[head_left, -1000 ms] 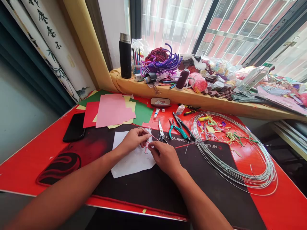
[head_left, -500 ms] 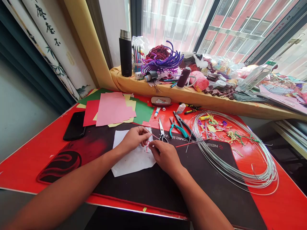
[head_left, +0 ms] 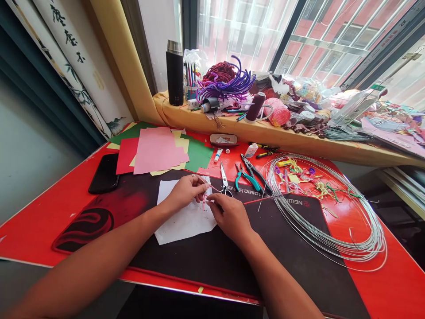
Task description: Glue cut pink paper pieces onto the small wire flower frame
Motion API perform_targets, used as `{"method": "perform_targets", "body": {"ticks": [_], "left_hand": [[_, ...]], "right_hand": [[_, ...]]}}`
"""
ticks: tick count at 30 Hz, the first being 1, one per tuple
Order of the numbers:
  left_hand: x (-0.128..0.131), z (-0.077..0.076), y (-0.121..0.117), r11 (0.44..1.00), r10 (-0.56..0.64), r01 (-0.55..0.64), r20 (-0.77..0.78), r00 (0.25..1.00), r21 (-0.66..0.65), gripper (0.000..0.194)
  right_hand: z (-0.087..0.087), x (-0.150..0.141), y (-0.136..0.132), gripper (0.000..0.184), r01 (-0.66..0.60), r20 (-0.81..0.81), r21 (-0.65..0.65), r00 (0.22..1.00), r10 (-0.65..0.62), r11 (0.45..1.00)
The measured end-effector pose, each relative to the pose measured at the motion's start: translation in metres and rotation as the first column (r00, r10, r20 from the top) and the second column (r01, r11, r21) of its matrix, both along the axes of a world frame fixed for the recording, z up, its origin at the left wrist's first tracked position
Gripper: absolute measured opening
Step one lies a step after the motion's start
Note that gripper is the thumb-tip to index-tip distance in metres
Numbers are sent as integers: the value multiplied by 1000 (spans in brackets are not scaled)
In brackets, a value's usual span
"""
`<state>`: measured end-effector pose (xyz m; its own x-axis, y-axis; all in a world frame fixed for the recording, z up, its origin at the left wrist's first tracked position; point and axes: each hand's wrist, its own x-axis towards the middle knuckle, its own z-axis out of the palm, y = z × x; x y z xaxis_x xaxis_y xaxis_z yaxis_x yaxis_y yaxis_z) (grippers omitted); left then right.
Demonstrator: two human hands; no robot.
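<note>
My left hand (head_left: 186, 192) and my right hand (head_left: 229, 216) meet above a white paper sheet (head_left: 186, 219). Their fingertips pinch a thin wire piece with a small pink strip (head_left: 205, 200), too small to show its exact form. Just right of my fingers lie open steel scissors with black handles (head_left: 225, 182). Beyond them are teal-handled pliers (head_left: 245, 180) and black-handled pliers (head_left: 254, 173). A thin red stick (head_left: 265, 200) lies to the right of my right hand.
A large coil of silver wire (head_left: 327, 221) surrounds colourful twisted scraps on the red desk (head_left: 381, 230). Stacked coloured paper (head_left: 156, 150) and a black phone (head_left: 104, 173) lie to the left. A crowded yellow-covered windowsill (head_left: 265, 137) runs along the back.
The view has shifted slightly. My hands remain close together over the white sheet, with the wire piece between their fingers.
</note>
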<state>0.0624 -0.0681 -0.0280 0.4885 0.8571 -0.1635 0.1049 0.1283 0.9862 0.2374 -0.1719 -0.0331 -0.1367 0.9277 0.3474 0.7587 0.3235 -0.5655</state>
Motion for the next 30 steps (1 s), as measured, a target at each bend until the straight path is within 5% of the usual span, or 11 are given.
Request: {"method": "perform_targets", "body": {"ticks": [22, 30], "left_hand": [[3, -5, -1, 1000, -7, 7, -79, 997, -1, 27], [0, -1, 0, 1000, -4, 4, -59, 998, 3, 36]], "right_hand": [[0, -8, -1, 19, -54, 103, -86, 993, 63, 995], [4, 1, -1, 15, 15, -59, -54, 998, -18, 998]]}}
